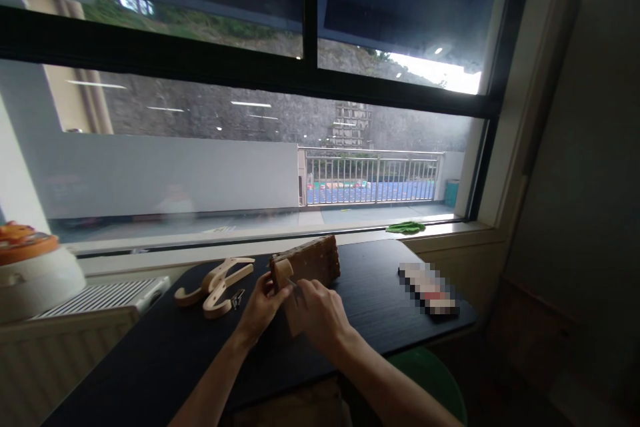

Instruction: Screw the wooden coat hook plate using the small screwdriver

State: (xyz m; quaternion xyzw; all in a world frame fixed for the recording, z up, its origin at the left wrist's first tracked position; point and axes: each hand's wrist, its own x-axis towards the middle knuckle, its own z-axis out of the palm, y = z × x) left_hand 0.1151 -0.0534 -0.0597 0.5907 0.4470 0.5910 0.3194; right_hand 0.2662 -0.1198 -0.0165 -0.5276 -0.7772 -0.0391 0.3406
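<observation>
A brown wooden board (313,258) with small holes stands on edge on the black table (150,353). A light wooden hook piece (283,273) sits against its near end. My left hand (260,307) is closed around that hook piece and the board's end. My right hand (320,310) is closed in a pinch on a thin metal tool or screw I cannot make out, its tip at the hook piece. Two loose wooden hooks (217,283) lie on the table left of my hands, with a small dark metal part (238,297) beside them.
A flat blurred object (429,288) lies at the table's right end. A white radiator (100,300) and a white pot with an orange lid (27,267) stand at the left. A green cloth (406,227) rests on the window sill. A green stool (430,380) shows below the table.
</observation>
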